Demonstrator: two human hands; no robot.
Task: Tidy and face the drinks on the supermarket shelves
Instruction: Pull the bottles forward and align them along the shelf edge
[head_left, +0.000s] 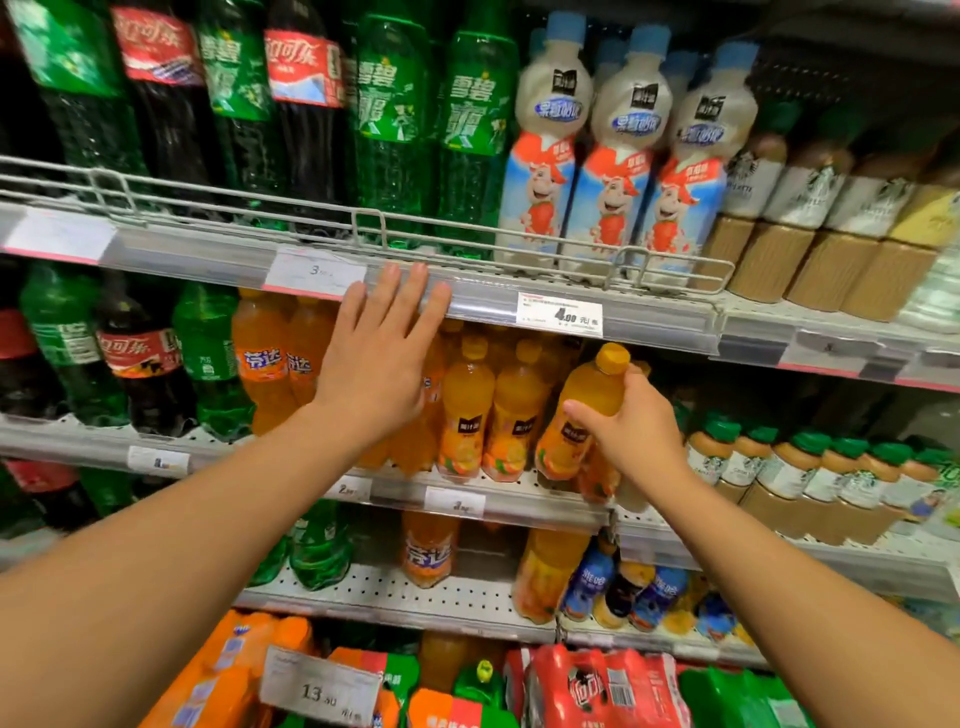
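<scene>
The right hand (631, 431) grips a tilted orange juice bottle (582, 415) in its row; the left hand (382, 358) hovers flat, fingers straight. Next, the bottle likely needs standing upright, label forward.

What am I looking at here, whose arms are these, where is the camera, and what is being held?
There is no machine. A person wears a wide-angle camera on the head, so the single picture looks forward and down along both bare arms at supermarket drink shelves.

The right hand grips an orange juice bottle by its upper part; the bottle is tilted, at the front of the second shelf beside matching juice bottles.

The left hand is open, its fingers straight, its fingertips at the clear price strip of the shelf above. It holds nothing.

That upper shelf carries green soda bottles, dark cola bottles and pale milk drink bottles.
</scene>
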